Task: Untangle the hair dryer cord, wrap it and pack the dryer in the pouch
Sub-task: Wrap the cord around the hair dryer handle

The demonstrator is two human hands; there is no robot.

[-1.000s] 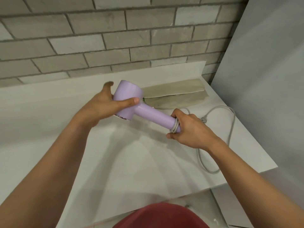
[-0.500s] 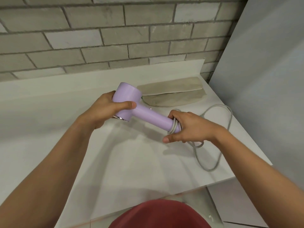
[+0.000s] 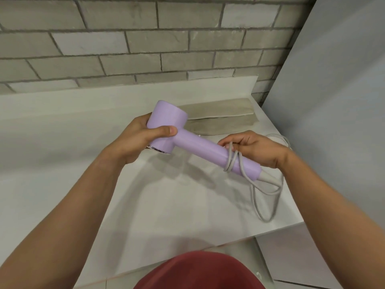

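Note:
A lilac hair dryer point(image 3: 200, 146) is held in the air over the white counter, handle pointing right and down. My left hand point(image 3: 141, 138) grips its round head, thumb across the front. My right hand point(image 3: 256, 148) sits behind the handle's lower part and pinches the grey cord point(image 3: 235, 161), which makes two or three turns around the handle. The rest of the cord loops loosely on the counter to the right. A flat beige pouch point(image 3: 220, 118) lies behind the dryer, against the counter's back edge.
The white counter point(image 3: 166, 205) ends in a front edge near me and a right edge close to the cord loop. A grey brick wall point(image 3: 145, 49) rises behind, and a plain grey panel point(image 3: 337, 101) stands at the right.
My right hand has shifted from gripping the handle's end to behind the handle, laying another cord turn up the handle. The loose loop on the counter has shortened. The dryer has barely moved.

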